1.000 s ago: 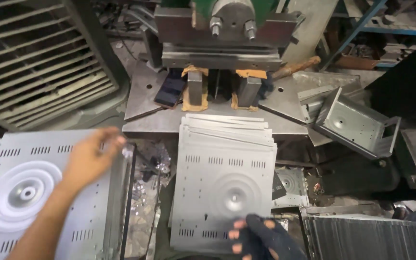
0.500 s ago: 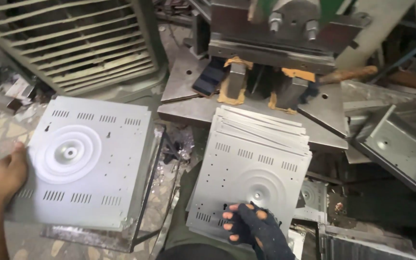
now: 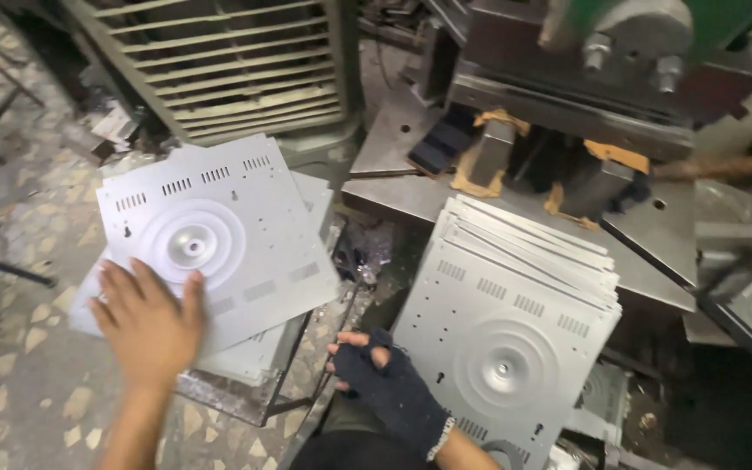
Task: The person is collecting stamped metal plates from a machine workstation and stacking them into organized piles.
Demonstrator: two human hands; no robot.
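A bare left hand lies flat, fingers spread wide, on the top stamped metal panel of a small pile left of the press. The gloved right hand rests loosely curled, holding nothing, beside a second fanned stack below the press. Pressing evenly should square the sheet. Two stacks; sheets per stack uncountable.

A single head-worn camera looks steeply down and forward from close range, over both hands toward the stamped metal panels and the press beyond them.
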